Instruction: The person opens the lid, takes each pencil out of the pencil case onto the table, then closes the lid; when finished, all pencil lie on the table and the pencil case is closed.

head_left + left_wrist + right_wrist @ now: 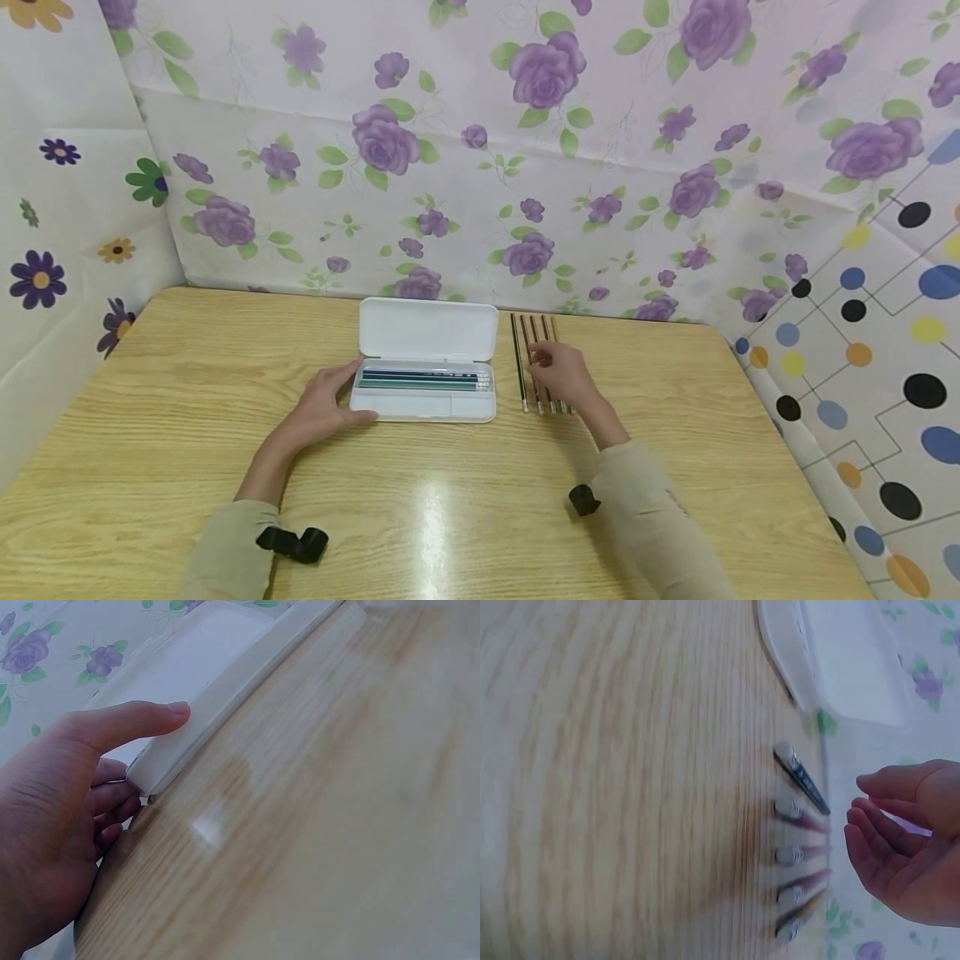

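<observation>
Far left there's a flowery white sheet, then a pale sleeve with a black clip thing on it. The left hand has got the left end of a white pencil case, thumb over the front rim and fingers bent round the corner, so yeah, it's holding on. The case sits flat on the wood-look table, lid flipped up at the back, near the purple-rose backdrop. Inside, a bunch of dark blue and green pencils lie sideways in the back compartment, pale ends to the right; too small to count them properly. Just right of the case there are five loose pencils side by side, pale ends toward the person: a dark one first, then reddish ones, then a tan one. The right hand is over that row, fingers loosely bent with a smallish gap to the thumb, nothing gripped that I can see. Past the other pale sleeve, there's a dotty sheet on the far right.
</observation>
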The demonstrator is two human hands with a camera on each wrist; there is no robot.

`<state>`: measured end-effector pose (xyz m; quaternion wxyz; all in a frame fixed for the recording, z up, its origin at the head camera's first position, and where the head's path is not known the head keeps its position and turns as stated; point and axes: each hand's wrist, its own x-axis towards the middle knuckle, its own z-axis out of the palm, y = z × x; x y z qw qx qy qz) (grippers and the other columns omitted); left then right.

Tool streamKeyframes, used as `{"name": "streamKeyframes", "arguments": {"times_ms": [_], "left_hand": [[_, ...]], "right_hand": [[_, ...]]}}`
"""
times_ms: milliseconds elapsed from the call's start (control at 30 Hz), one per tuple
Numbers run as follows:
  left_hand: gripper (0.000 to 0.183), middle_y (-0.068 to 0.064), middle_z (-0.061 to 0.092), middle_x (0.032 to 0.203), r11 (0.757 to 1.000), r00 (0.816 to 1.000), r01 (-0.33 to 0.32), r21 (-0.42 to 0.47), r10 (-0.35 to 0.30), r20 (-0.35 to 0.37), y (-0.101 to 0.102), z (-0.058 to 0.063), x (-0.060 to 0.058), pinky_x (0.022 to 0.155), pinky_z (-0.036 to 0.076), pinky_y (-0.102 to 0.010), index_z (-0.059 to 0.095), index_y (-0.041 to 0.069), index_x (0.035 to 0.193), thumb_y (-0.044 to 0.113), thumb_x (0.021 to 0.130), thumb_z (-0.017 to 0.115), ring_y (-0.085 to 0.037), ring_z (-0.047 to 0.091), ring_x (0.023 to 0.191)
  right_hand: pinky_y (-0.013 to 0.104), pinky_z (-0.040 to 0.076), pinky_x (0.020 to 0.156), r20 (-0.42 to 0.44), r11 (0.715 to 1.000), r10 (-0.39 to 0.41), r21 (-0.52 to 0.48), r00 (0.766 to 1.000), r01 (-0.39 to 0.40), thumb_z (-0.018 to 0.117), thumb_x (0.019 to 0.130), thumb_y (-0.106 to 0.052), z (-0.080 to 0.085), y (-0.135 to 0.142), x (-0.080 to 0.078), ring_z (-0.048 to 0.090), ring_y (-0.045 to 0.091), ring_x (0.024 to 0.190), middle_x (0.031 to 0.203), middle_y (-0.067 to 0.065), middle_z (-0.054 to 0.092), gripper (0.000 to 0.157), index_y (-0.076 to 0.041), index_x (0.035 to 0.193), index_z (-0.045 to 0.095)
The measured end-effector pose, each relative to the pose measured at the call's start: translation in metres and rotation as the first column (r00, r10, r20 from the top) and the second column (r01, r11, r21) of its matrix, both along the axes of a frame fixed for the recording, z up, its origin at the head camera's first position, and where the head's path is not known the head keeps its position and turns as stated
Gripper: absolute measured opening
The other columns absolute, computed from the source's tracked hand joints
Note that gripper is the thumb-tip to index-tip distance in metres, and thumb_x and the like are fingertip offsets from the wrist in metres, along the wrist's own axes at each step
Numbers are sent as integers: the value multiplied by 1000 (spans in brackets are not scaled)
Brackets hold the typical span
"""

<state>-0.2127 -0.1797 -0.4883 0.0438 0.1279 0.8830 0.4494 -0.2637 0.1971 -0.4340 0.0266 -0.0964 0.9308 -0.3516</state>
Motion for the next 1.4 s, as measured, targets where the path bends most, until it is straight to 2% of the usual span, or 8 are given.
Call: {"name": "streamKeyframes", "arguments": {"times_ms": [200,400,633,733,967,1233,1300,1400], "left_hand": [[96,-27,33,147,1000,1000,6,-5,-6,-8,1,2,0,104,19,-65,30,-1,150,34,77,81,-47,25,132],[96,-28,33,147,1000,1000,2,-8,-2,-1,1,3,0,103,20,-65,29,-2,150,35,77,80,-47,24,132],[96,-29,33,147,1000,1000,-3,-12,3,8,1,2,0,103,20,-65,28,-1,150,35,77,80,-47,25,132],[96,-29,33,146,1000,1000,-3,-14,3,6,2,2,-1,103,20,-65,29,-1,150,35,77,80,-47,25,132],[95,-27,33,147,1000,1000,5,-2,-5,-1,3,0,-1,104,19,-65,30,0,150,35,77,80,-47,25,132],[93,-27,34,147,1000,999,13,14,-13,-38,-1,-2,-2,106,17,-65,32,1,150,33,77,81,-47,27,133],[93,-27,35,147,1000,999,18,20,-17,-43,-1,-2,-3,106,17,-64,33,1,150,32,77,81,-47,27,133],[93,-28,36,146,1000,999,18,14,-17,-50,0,-1,-2,105,19,-64,33,0,149,33,76,81,-48,29,131]], "right_hand": [[39,53,83,-55,991,129,53,990,-126,66,91,-7,0,-24,0,65,26,95,103,13,69,29,4,119,65],[35,53,83,-44,977,204,73,978,-201,65,93,-10,-1,-50,-1,66,23,98,105,9,71,24,-2,115,70],[31,53,84,-19,940,336,74,942,-334,64,93,-6,-7,-74,0,65,23,102,109,11,70,23,0,114,70],[33,51,89,2,933,348,98,937,-347,66,91,-5,-10,-80,-1,63,22,107,112,10,69,25,-1,116,70],[37,48,93,-8,911,348,240,938,-336,70,88,-6,-10,-89,-1,62,23,109,111,8,70,25,-4,113,72],[34,51,87,-41,839,414,404,909,-364,70,89,-9,-9,-99,-3,65,20,99,102,4,72,19,-10,107,75],[34,51,87,-49,841,408,409,912,-354,71,88,-9,-10,-99,-3,66,20,99,102,4,72,18,-10,106,76],[32,52,86,-64,867,379,375,923,-329,72,87,-8,-11,-99,-2,66,20,98,101,4,73,17,-9,103,77]]}}
